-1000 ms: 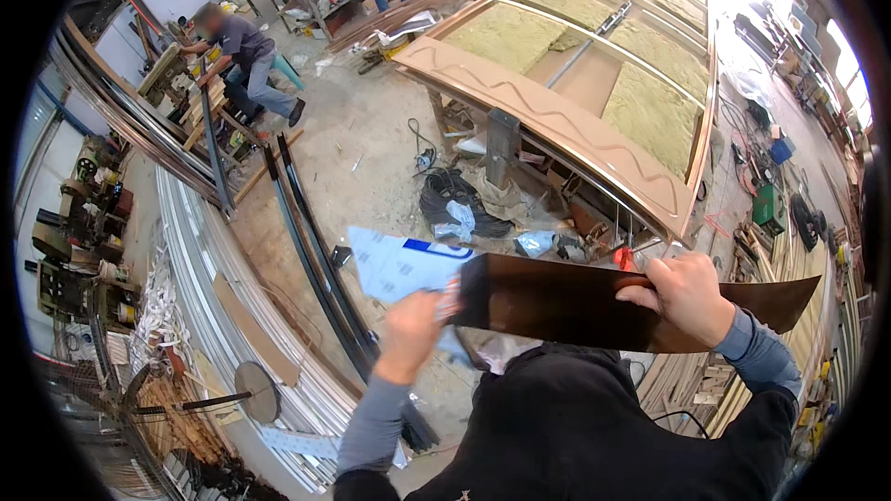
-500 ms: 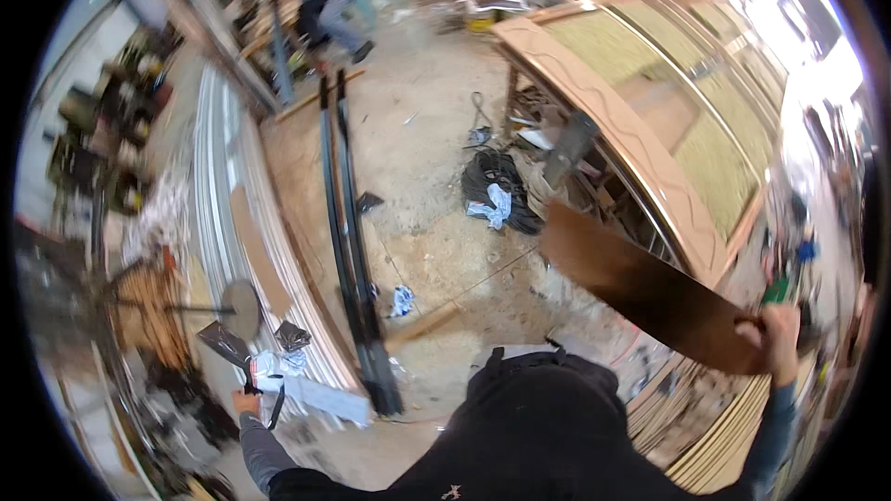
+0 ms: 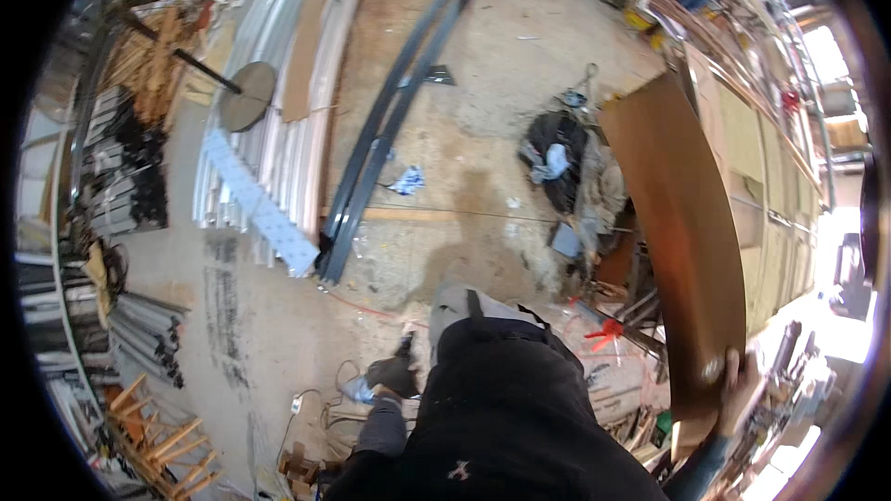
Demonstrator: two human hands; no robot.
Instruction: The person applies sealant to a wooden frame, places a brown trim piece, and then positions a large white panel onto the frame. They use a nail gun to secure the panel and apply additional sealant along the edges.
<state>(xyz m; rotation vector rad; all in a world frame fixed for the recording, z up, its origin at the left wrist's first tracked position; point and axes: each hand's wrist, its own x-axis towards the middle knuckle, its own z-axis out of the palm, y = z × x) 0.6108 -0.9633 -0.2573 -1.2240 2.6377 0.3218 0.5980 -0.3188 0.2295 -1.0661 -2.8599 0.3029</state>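
Observation:
In my right hand (image 3: 735,391) is the lower end of a long, thin brown board (image 3: 691,250), gripped at its edge. The board stands up steeply at my right side and hides part of the workbench behind it. Low in front of me, my left hand (image 3: 385,393) is closed on crumpled black plastic (image 3: 394,373). Beside it shows a bit of pale blue wrapping (image 3: 357,390). The fingers of that hand are small and partly hidden.
Two long black bars (image 3: 399,111) lie on the floor beside a stack of white metal profiles (image 3: 278,148). A coil of black cable (image 3: 560,162) sits near the workbench frame (image 3: 780,195). Red clamp handles (image 3: 608,334) stick out by the bench. Wooden pieces (image 3: 167,441) lie lower left.
My view has turned and come closer to the floor. The brown board has swung from nearly level to steep. My left hand has come from far left in toward my body with the plastic.

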